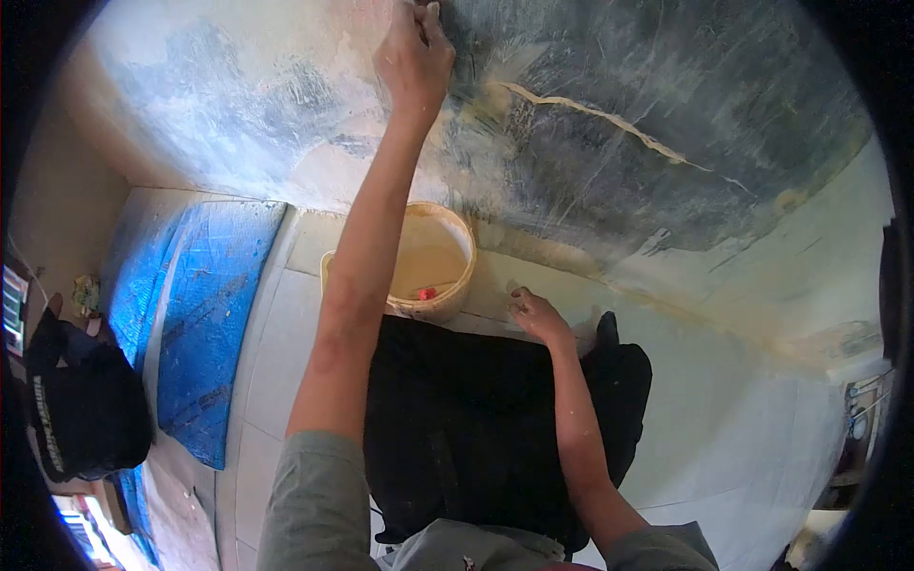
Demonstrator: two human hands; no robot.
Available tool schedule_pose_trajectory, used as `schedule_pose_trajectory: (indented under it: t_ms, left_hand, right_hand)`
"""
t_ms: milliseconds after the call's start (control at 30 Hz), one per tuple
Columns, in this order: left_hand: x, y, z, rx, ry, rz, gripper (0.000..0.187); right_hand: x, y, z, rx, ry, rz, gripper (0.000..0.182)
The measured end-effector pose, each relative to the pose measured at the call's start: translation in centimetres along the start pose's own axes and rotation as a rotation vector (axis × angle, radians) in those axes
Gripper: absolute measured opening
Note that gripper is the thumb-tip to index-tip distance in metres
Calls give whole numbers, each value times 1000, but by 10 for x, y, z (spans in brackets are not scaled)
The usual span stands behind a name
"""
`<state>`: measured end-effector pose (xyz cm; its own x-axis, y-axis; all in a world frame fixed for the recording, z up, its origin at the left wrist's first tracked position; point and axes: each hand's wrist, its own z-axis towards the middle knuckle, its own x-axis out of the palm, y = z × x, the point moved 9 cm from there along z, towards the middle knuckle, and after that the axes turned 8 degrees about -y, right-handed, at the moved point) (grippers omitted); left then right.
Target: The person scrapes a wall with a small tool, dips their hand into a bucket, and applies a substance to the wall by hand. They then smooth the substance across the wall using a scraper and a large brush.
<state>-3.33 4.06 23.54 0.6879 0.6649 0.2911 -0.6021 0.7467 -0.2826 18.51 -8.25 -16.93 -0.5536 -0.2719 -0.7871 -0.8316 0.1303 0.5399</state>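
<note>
My left hand (416, 59) is raised to the wall (609, 71) at the top of the view. Its fingers are curled closed, and the frame edge cuts off what they may hold. Around it the wall is patchy, dark grey-blue and pale, with a beige filled crack (609, 116) running down to the right. Below my left hand, partly behind my forearm, a yellowish bucket (466, 249) holds cloudy beige liquid and a small red object (426, 294). My right hand (539, 315) hovers right of the bucket, near my knee, loosely bent with fingers slightly apart and nothing visible in them.
Blue sheeting (214, 314) lies on the tiled floor (262, 381) to the left. A black bag-like item (90, 404) is at the far left. My black-clothed legs (466, 419) are bent close to the bucket. Assorted items (864, 409) stand at the right edge.
</note>
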Motion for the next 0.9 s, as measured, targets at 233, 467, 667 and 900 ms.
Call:
schedule_pose_trajectory:
  t_ms: [233,467,667,900]
  left_hand:
    - [-34,39,-172,-87,415,284,13]
    - [-5,-3,-28,-24,156,192,20]
    - [5,-2,3,5,-12,88,16]
    - [-40,26,-159,-11,404,285,8]
  right_hand:
    - [-6,4,-2,-66,-95,34,40]
    - [-5,-4,1,-25,-112,9,42]
    - [-10,6,-6,36,-47,57,42]
    - [-7,1,-3,31,-51,92,42]
